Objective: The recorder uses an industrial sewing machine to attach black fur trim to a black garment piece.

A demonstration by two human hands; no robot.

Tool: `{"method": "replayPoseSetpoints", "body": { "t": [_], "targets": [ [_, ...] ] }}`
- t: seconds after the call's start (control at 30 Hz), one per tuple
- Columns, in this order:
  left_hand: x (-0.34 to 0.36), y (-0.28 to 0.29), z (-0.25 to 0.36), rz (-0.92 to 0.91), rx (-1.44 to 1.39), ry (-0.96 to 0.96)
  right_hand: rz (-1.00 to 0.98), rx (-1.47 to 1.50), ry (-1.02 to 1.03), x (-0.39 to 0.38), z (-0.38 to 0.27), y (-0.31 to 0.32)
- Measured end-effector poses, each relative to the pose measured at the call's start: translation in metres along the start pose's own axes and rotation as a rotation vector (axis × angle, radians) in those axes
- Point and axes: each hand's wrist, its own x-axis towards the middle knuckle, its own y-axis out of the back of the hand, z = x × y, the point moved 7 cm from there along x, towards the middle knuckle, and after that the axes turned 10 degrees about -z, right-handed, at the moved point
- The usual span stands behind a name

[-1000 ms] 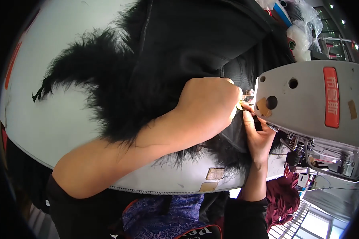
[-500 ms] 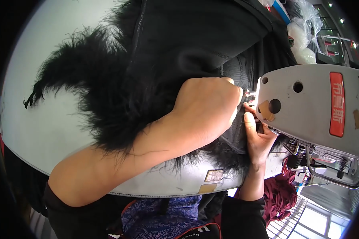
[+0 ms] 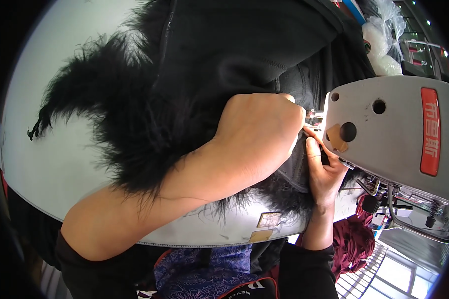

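A black garment (image 3: 234, 45) with long fluffy feather trim (image 3: 129, 119) lies across the sewing machine table. My left hand (image 3: 259, 134) is closed on its cloth just left of the needle area, knuckles up; its fingertips are hidden. My right hand (image 3: 327, 174) comes up from below, thumb and fingertips close together at the garment's edge, by the presser foot (image 3: 314, 119). Part of its fingers is hidden under the machine head. A thin dark thread crosses near the right thumb. The pale sewing machine head (image 3: 399, 124) stands at the right, its lamp lighting the stitching spot.
The white tabletop (image 3: 40, 164) curves along the left and front, with two worn stickers near its front edge. Clear plastic bags (image 3: 384, 35) stand behind the machine. Dark red cloth (image 3: 354, 244) is heaped below the table at the right. A metal lever hangs beneath the machine head.
The view has shifted slightly, with the machine head now a little farther right. Both hands keep nearly the same place by the needle, and the garment has barely moved.
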Motion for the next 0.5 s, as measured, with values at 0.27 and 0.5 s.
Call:
{"method": "replayPoseSetpoints", "body": {
  "t": [0.27, 0.5],
  "targets": [
    [-0.0009, -0.0022, -0.0064, 0.131, -0.015, -0.065, -0.013, 0.024, -0.034, 0.0024, 0.0020, -0.0042],
    [-0.0020, 0.0018, -0.0078, 0.153, -0.017, -0.077, -0.017, 0.041, 0.004, 0.0060, -0.0079, -0.0063]
  ]
}}
